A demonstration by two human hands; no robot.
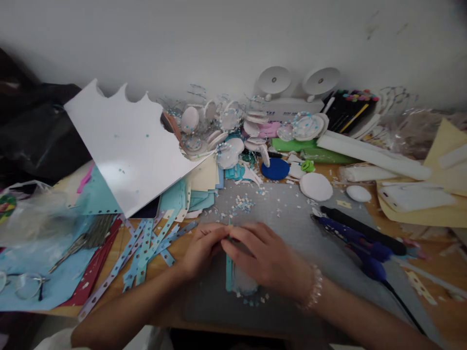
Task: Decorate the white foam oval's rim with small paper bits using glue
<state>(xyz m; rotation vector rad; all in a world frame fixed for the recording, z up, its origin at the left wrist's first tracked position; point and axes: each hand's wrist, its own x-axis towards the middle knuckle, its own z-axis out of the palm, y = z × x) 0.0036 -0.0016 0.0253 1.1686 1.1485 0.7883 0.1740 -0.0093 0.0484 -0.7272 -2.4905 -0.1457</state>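
Observation:
Both hands meet over a grey mat (292,228) at the table's front middle. My left hand (200,250) and my right hand (260,257) have their fingers pinched together on a narrow teal paper strip (228,274) that runs toward me. Under my right palm lies a pale round piece (245,286) edged with small blue bits, partly hidden. A bead bracelet (314,288) sits on my right wrist.
A blue glue gun (359,243) with its black cord lies right of my hands. Punched blue strips (146,248), scissors (78,243) and glasses (22,284) lie left. A large white sheet (127,146) leans at the back left. White discs (315,186), a blue disc (275,168) and markers (350,109) crowd the back.

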